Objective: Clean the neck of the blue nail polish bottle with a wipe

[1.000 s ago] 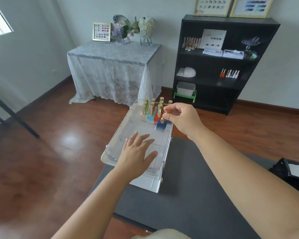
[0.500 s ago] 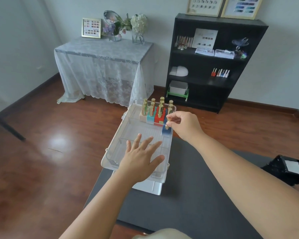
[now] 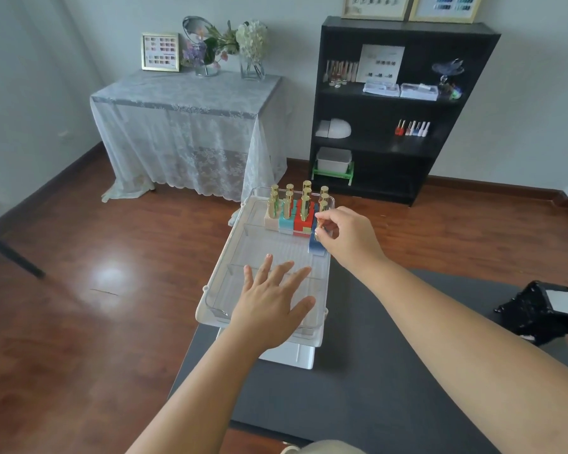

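The blue nail polish bottle (image 3: 316, 246) with a gold cap hangs tilted at the right side of a clear plastic organiser tray (image 3: 230, 253). My right hand (image 3: 346, 237) pinches its gold cap between thumb and fingers. My left hand (image 3: 273, 306) rests flat, fingers spread, on the near part of the tray. Several other gold-capped bottles (image 3: 295, 211) in beige, teal and red stand in rows at the tray's far end. No wipe is visible.
The tray sits on a white box (image 3: 289, 355) at the far left corner of a dark grey table mat (image 3: 358, 388). A black case (image 3: 545, 309) lies at the right. Beyond are wooden floor, a lace-covered table (image 3: 184, 132) and a black shelf (image 3: 394, 109).
My right hand has drawn the blue bottle out of the rows toward me and slightly up. My left hand stays on the tray. The camera has shifted a little.
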Demonstrator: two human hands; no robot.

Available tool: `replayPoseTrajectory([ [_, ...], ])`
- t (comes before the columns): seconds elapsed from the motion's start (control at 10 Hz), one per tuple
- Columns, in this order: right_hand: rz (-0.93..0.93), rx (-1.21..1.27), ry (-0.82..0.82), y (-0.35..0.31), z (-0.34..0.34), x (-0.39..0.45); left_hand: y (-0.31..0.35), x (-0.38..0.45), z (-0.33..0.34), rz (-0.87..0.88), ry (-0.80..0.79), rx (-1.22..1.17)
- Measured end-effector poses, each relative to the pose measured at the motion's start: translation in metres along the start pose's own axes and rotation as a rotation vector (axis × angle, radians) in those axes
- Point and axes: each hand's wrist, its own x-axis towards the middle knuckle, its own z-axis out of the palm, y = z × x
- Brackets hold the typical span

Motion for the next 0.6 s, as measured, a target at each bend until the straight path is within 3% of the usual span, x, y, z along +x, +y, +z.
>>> replayPoseTrajectory([
  [0.3,-0.044,0.011,0.031,0.003,0.009,-0.003,-0.003,0.000,0.003,0.010,0.022,-0.002],
  [0.5,0.023,0.124,0.016,0.000,0.002,-0.009,0.000,0.001,0.001,-0.002,-0.012,-0.028],
  [0.6,0.053,0.197,0.107,-0.008,-0.018,-0.023,0.001,0.002,-0.012,-0.025,-0.013,-0.198],
])
